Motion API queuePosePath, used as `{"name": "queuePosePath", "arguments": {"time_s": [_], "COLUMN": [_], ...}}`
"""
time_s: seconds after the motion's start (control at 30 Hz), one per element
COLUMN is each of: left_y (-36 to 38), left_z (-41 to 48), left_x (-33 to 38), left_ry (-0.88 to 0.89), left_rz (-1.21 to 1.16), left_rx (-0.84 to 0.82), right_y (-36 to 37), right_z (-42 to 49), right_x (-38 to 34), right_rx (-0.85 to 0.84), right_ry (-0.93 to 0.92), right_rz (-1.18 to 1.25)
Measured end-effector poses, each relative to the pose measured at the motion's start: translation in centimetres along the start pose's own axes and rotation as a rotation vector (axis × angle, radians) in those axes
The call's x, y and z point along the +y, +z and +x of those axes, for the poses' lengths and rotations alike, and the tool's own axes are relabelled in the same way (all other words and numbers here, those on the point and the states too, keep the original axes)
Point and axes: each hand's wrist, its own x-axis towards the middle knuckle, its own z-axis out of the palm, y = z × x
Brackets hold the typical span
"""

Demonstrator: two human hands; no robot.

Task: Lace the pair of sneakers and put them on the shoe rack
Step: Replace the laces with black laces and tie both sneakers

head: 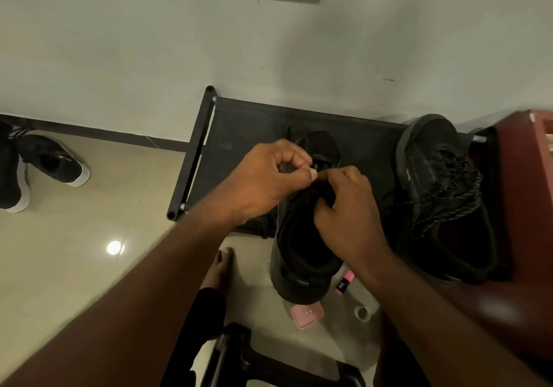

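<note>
A black sneaker [302, 255] lies on the front of the black shoe rack [239, 129], heel toward me and overhanging the rack's edge. My left hand [269, 177] pinches its black lace over the eyelets. My right hand [344, 207] grips the shoe's tongue area, fingers curled on the lace there. A loose lace end [264, 228] hangs off the rack's front edge. The second black sneaker [443, 195] lies on the rack to the right, its speckled laces threaded and loose.
Another pair of dark shoes with white soles [45, 168] stands on the tiled floor at the left. A red-brown cabinet [526, 207] borders the rack on the right. Below lie a pink box [308, 315], a pink marker [344, 282] and a tape roll [362, 312]. My bare foot [218, 270] is near.
</note>
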Motion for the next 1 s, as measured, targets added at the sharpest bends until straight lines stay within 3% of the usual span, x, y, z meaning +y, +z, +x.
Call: {"name": "queuePosePath", "arguments": {"time_s": [0.17,0.37,0.57,0.77,0.9,1.0], "left_y": [0.9,2.3,2.9,2.0,1.6,1.7], "left_z": [0.6,1.9,0.9,0.7,1.4,1.1], "left_x": [-0.3,-1.2,-0.4,-0.9,-0.6,0.7], "left_ry": [-0.015,-0.165,-0.276,-0.331,-0.188,-0.002], "left_rz": [-0.194,0.170,0.381,0.896,0.717,0.288], "left_rx": [0.070,0.319,0.053,0.015,0.121,0.226], "right_y": [0.0,0.1,0.0,0.4,0.3,0.3], "right_z": [0.0,-0.2,-0.4,0.3,0.2,0.3], "right_x": [0.1,-0.1,0.2,-0.6,-0.5,-0.5], "right_rx": [-0.009,0.006,-0.002,-0.033,-0.049,-0.048], "right_ry": [-0.009,0.000,0.016,0.021,0.029,0.028], "right_rz": [-0.002,0.016,0.004,-0.044,-0.050,-0.031]}}
